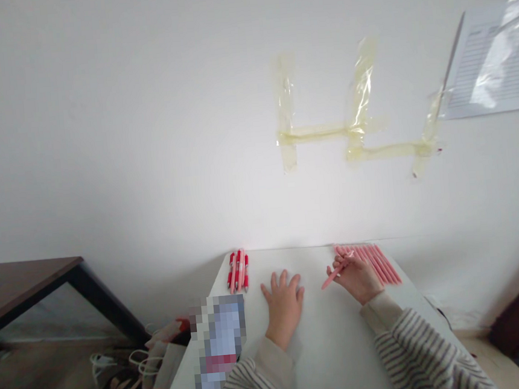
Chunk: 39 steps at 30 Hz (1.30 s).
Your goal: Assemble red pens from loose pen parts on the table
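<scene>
Two hands were seen over one white table [328, 352]. The left hand [284, 306] was laid palm down on the tabletop, with all five digits spread, between the two groups of pens. By the right hand [356, 278], one pink pen [329, 281] was gripped between thumb and fingers; it was held aslant, with its lower end pointed toward the left hand and its upper end partly covered by the fingers.

Beside and behind the right hand, a row [381, 264] of pink pens was laid out side by side near the far right corner. More than five could be counted there, but the full number was hidden by the hand. Near the far left corner, a bunch [238, 272] was set close together, in which five pens seemed to be counted: three red and two pink.

One phone [222, 343], blurred by large pixels, was placed along the left edge, nearer the wearer than the bunch and just beside the left sleeve [251, 383]. Two striped sleeves were shown, the other being the right sleeve [425, 349], and each was ended by one plain cuff.

On the one wall [122, 140], about five main strips of yellowed tape [284, 104] were stuck, three roughly upright and two level. One printed sheet [494, 71] was fixed farther right. At the left, one dark table [25, 272] was seen, and several bags [167, 363] were piled below, too jumbled to be counted
</scene>
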Available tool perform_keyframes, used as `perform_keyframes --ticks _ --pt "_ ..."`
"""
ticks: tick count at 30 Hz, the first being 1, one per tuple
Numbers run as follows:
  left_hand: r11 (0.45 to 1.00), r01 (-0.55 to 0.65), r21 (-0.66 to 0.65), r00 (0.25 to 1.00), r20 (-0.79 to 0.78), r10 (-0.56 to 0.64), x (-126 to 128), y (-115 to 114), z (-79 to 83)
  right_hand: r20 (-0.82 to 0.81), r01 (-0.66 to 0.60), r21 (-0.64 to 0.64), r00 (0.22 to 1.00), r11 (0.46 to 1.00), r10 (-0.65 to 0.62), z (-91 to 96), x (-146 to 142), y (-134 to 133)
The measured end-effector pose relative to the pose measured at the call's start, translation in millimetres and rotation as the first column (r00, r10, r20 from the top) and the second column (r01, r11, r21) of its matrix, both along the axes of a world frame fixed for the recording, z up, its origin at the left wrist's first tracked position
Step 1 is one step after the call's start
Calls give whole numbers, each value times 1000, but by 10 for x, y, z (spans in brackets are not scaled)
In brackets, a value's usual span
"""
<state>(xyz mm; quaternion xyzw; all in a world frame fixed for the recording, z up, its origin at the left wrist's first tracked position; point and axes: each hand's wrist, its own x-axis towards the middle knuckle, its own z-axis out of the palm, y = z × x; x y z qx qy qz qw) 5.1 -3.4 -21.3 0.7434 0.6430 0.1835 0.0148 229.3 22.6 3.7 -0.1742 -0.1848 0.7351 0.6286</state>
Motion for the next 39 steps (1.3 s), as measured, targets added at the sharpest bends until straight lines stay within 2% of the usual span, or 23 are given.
perform_keyframes --ticks 4,8,13,14,16,18,22,24,28,30,32,39 --pt "1000 -5 7 1000 1 5 2 0 0 117 128 -19 985 992 -125 -61 9 41" --pt "1000 -2 5 1000 -6 2 1 -7 9 187 249 40 949 968 -252 -108 22 65" --pt "1000 1 8 1000 -8 -1 -5 -16 10 326 404 127 846 906 -423 -86 90 106" --pt "1000 2 8 1000 -9 -2 -6 -16 7 386 447 146 796 882 -467 -71 125 117" --pt "1000 3 4 1000 -13 -3 -6 -16 -5 545 527 206 638 825 -544 -34 221 142" --pt "1000 2 0 1000 -19 -2 -4 -14 -21 687 586 306 409 750 -600 9 350 163" --pt "1000 -2 -7 1000 -25 1 2 -8 -45 846 521 488 -82 700 -527 76 634 188" --pt "1000 -1 -11 1000 -25 1 4 -5 -43 844 473 536 -271 699 -463 80 761 196" --pt "1000 -1 -24 1000 -22 0 6 -8 -21 798 406 523 -543 749 -263 27 957 232" --pt "1000 -2 -30 1000 -23 1 8 -12 -12 757 395 473 -639 788 -134 -4 1023 256" --pt "999 -1 -34 1000 -24 0 8 -17 -5 724 391 425 -688 817 -48 -23 1063 277" --pt "999 5 -52 1000 -16 -6 15 -28 17 672 397 365 -738 842 56 -58 1036 303"
